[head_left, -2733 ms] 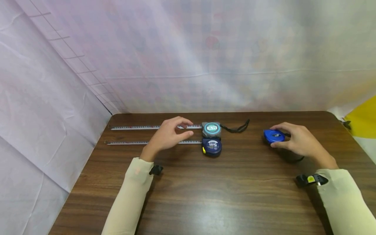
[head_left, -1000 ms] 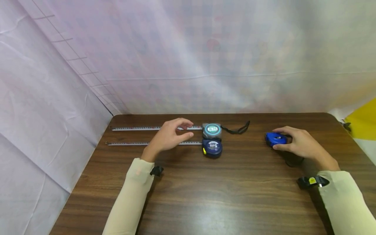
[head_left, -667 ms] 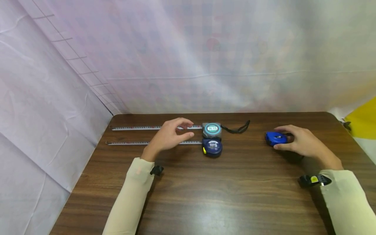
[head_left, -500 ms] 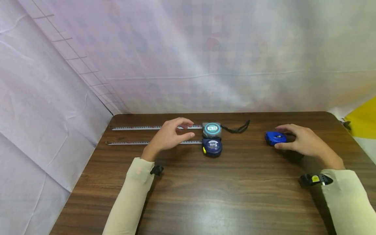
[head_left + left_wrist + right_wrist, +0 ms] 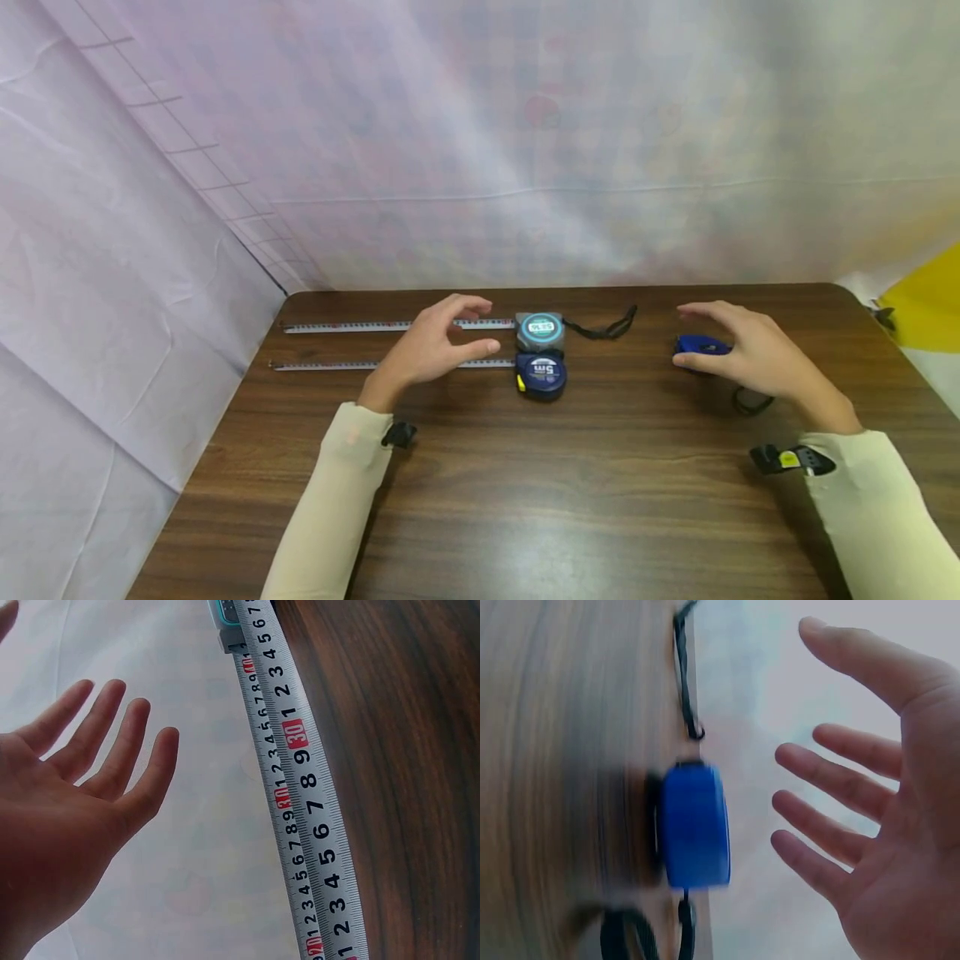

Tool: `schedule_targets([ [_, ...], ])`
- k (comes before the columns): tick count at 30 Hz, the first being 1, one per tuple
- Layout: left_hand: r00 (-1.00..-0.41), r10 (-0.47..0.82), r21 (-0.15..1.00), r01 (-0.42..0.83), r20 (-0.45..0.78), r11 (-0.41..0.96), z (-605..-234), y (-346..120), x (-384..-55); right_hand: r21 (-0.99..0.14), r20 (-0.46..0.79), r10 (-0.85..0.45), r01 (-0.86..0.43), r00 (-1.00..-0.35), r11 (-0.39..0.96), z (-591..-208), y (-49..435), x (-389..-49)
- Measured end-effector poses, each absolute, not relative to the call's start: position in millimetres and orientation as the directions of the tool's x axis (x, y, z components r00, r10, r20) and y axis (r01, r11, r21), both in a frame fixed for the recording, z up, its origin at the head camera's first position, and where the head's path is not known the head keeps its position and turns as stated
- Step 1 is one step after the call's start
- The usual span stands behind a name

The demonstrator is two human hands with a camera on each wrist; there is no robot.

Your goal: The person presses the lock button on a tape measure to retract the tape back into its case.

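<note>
My left hand [image 5: 423, 346] hovers with fingers spread, holding nothing, over two drawn-out blades. The far blade [image 5: 341, 327] runs left from a grey tape measure [image 5: 540, 332] with a turquoise ring; the near blade [image 5: 322, 366] comes from a navy tape measure [image 5: 542, 379] marked 5m. In the left wrist view both blades [image 5: 319, 825] line up past the hand. On the right, a blue tape measure [image 5: 701, 344] rests on the table, its blade not drawn out. My right hand [image 5: 768, 354] is above it, fingers parted; a gap separates palm and case [image 5: 696, 825] in the right wrist view.
A black wrist cord [image 5: 611, 329] trails right from the grey tape measure. The blue one's cord loop [image 5: 752, 403] lies below my right hand. White cloth [image 5: 480, 167] hangs behind the brown wooden table [image 5: 480, 500], and something yellow [image 5: 930, 300] shows at far right.
My right hand has let go of the blue tape measure, lifted and spread its fingers wider. The blue tape measure was set slightly to the right before that. My left hand barely moved.
</note>
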State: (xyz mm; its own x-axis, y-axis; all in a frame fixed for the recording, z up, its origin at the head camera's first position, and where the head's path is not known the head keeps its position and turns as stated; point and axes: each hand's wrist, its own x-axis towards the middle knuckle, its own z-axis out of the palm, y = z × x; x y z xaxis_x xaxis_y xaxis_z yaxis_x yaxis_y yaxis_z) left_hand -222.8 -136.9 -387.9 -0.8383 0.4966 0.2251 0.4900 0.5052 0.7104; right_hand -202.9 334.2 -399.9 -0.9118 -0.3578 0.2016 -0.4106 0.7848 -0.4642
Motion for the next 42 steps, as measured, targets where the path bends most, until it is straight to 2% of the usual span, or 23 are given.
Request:
schedule_targets([
  [17,-0.830,0.508,0.704,0.501,0.228,0.503,-385.4,-138.1,-222.1,-0.437,0.348,-0.506,-0.615,-0.789,0.657,-411.0,260.6,-194.9],
  [33,-0.837,0.507,0.697,0.489,0.206,0.524,-389.8,-149.5,-220.4,-0.464,0.305,-0.569,-0.641,-0.764,0.611,-424.4,214.8,-201.9],
  [42,-0.865,0.463,0.698,0.454,0.195,0.554,-388.0,-176.7,-216.8,-0.448,0.325,-0.581,-0.663,-0.746,0.600,-428.5,190.1,-204.5],
])
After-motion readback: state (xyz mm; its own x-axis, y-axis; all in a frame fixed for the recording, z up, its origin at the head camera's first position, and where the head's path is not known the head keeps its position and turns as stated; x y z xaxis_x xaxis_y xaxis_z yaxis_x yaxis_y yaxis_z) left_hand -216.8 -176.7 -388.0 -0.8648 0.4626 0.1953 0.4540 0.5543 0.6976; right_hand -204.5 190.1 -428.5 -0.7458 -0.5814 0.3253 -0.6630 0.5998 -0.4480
